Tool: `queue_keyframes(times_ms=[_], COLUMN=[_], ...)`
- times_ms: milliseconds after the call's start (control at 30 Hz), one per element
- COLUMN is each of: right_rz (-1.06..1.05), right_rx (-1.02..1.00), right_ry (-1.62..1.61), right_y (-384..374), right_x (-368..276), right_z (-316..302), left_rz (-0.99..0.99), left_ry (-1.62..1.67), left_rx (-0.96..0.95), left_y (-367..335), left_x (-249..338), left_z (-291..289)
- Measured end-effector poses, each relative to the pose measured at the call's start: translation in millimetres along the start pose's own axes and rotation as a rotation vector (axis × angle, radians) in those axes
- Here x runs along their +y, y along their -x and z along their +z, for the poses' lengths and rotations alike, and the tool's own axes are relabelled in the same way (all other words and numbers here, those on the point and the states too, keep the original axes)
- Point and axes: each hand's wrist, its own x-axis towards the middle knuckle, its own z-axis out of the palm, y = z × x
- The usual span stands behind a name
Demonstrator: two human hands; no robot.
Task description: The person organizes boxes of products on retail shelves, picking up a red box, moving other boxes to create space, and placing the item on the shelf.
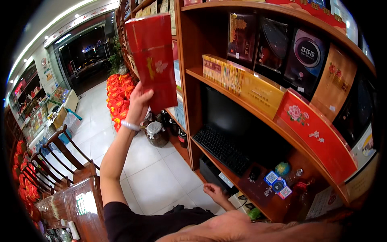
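Observation:
My left hand (139, 101), with a pale bracelet at the wrist, is raised and grips a tall, flat red box (154, 48) by its lower left side. The box stands nearly upright, has a shiny wrapping with gold and pale marks, and appears in front of the shelf unit's upright. Low in the middle, my right hand (216, 194) hangs beside the desk's front edge. Its fingers are loosely bent and apart, and nothing shows in them.
Dark and copper-coloured flat boxes stand on the shelf (193, 73), fronted by a long gold box (258, 89) and a red flowered box (312, 133). Below are a monitor (238, 125) and keyboard (221, 149). Glass jars (156, 135), red bundles (119, 94) and a wooden chair (66, 151) stand leftward.

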Motion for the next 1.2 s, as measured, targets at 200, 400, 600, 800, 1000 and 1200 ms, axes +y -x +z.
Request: queue_keyframes(times_ms=[200, 400, 600, 800, 1000, 1200], right_rz=[0.214, 0.495, 0.656, 0.463, 0.545, 0.390], right_rx=[0.149, 0.277, 0.285, 0.251, 0.348, 0.441], right_ry=[-0.023, 0.019, 0.019, 0.145, 0.193, 0.098], right_y=[35.0, 46.9, -10.3, -45.1, -41.8, -38.5], right_x=[89.2, 110.6, 117.6, 140.4, 94.0, 138.8], right_z=[-17.1, -16.2, 12.0, 26.1, 42.6, 55.7], left_rz=[0.230, 0.198, 0.180, 0.135, 0.076, 0.027], left_ry=[-0.026, 0.000, 0.028, 0.114, 0.096, 0.096], left_rx=[-0.089, -0.154, -0.198, -0.286, -0.349, -0.380], left_y=[-130.3, -194.9, -236.2, -242.7, -242.9, -245.0], left_x=[-39.8, -88.3, -124.7, -127.0, -146.4, -154.8], left_z=[-12.0, 0.0, -11.3, -6.7, -11.8, -9.8])
